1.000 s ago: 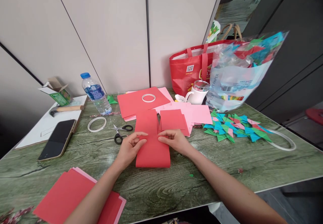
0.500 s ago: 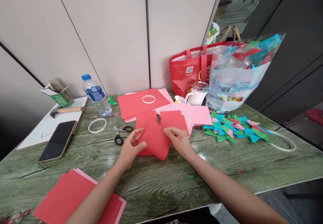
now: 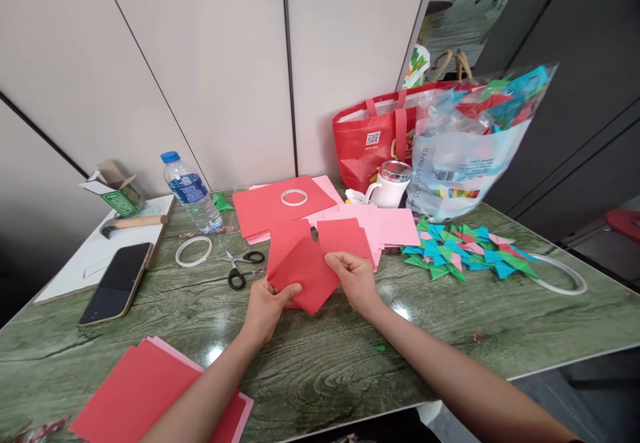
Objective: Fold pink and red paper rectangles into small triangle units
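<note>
Left hand [image 3: 264, 310] clamps the left corner of a tilted red sheet [image 3: 311, 275], thumb on top; the sheet spans the space between both hands, one corner pointing near, long axis hard to tell; right hand [image 3: 355, 282], equally close, pinches its right edge.

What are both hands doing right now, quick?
Left hand: closed, holding the left side of the red paper.
Right hand: closed, pinching the same paper's right side.
</note>
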A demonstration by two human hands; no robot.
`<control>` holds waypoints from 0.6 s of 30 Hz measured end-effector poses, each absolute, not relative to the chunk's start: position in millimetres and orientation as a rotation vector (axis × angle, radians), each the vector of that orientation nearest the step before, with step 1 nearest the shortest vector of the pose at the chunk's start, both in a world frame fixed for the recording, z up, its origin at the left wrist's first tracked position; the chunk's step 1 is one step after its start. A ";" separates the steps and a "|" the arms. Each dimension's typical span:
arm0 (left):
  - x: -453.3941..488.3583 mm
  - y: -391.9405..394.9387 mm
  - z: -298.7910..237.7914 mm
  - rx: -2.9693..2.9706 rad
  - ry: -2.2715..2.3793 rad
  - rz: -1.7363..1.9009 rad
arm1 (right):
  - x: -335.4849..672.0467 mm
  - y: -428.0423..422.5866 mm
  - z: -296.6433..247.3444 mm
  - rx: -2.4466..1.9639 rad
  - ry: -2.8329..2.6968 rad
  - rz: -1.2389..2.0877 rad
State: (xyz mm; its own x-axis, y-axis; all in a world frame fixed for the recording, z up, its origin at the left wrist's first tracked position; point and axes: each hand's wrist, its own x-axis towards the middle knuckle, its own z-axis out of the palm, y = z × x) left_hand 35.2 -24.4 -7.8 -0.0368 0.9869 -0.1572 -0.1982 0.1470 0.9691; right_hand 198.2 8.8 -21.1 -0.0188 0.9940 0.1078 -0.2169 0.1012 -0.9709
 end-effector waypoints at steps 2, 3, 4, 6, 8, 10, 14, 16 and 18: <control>33.9 -24.6 -6.9 0.924 1.136 1.198 | 199.1 10.1 -21.2 -0.945 -1.109 1.255; 33.1 -24.5 -6.5 0.928 1.112 1.184 | 199.9 11.0 -21.2 -0.942 -1.103 1.257; 32.3 -24.3 -6.1 0.938 1.090 1.171 | 200.7 11.8 -21.1 -0.939 -1.095 1.259; 30.8 -23.6 -5.9 0.961 1.077 1.154 | 202.3 13.2 -20.9 -0.936 -1.082 1.260; 30.1 -23.1 -6.1 0.984 1.091 1.159 | 203.2 13.8 -20.7 -0.935 -1.087 1.257; 30.3 -23.2 -6.1 1.001 1.104 1.177 | 203.3 13.6 -20.2 -0.941 -1.102 1.249; 31.1 -24.2 -2.8 1.003 1.148 1.182 | 202.9 12.1 -18.4 -0.967 -1.133 1.196; 30.0 -23.9 0.3 1.005 1.180 1.182 | 203.3 12.1 -17.7 -0.963 -1.138 1.180; 27.7 -23.1 3.2 1.020 1.177 1.194 | 204.3 12.9 -17.5 -0.950 -1.134 1.187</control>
